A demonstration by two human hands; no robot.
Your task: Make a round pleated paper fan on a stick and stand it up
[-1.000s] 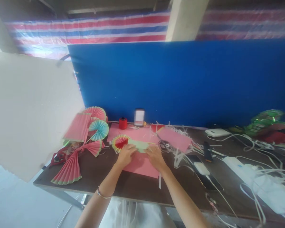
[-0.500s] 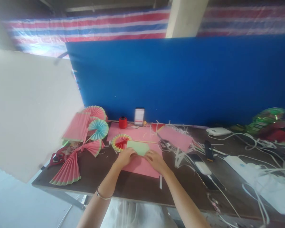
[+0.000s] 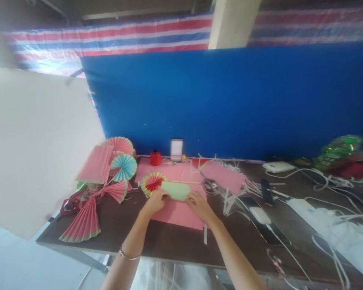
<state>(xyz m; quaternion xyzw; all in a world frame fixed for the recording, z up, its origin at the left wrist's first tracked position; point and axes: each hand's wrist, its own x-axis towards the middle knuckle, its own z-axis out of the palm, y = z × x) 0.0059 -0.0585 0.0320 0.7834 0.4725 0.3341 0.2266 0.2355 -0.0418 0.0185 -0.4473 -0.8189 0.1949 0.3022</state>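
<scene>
Between my hands is a pale green sheet of paper [image 3: 176, 191], above a larger pink sheet [image 3: 178, 215]. My left hand [image 3: 156, 201] pinches its near left corner, with a bracelet on that wrist. At the near right corner, my right hand [image 3: 199, 204] has its fingers closed on the same sheet. The fingertips are partly hidden. Just left of the green paper lies a round pleated fan [image 3: 153, 182] in red and yellow. A thin yellow stick [image 3: 186, 182] rests behind the paper.
Pink pleated fans [image 3: 84, 219] and a blue one [image 3: 124, 167] crowd the left side. A red spool [image 3: 155, 158] and an upright phone [image 3: 176, 150] stand at the back. To the right are paper scraps, a dark phone [image 3: 278, 233], a white power strip [image 3: 304, 211] and tangled cables.
The near edge of the green paper has come up slightly, and my fingers now pinch its corners instead of lying along it. The camera view has shifted slightly.
</scene>
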